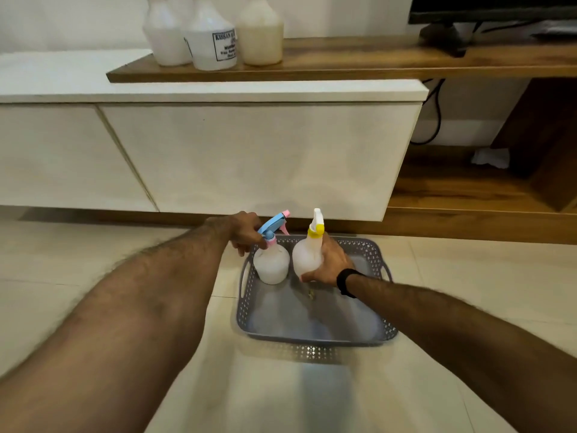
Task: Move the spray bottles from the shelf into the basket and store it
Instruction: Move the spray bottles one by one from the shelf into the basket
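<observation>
A grey perforated basket sits on the floor in front of a white cabinet. My left hand grips the neck of a white spray bottle with a blue and pink trigger, which stands upright in the basket's far left corner. My right hand wraps the body of a white spray bottle with a yellow and white trigger, held upright in the basket just right of the first. Three more white bottles stand on the wooden shelf above, their tops cut off by the frame.
The white cabinet fills the middle of the view. A dark screen on a stand rests on the shelf at the right, with cables hanging behind. A lower wooden shelf lies at the right. Pale floor tiles surround the basket.
</observation>
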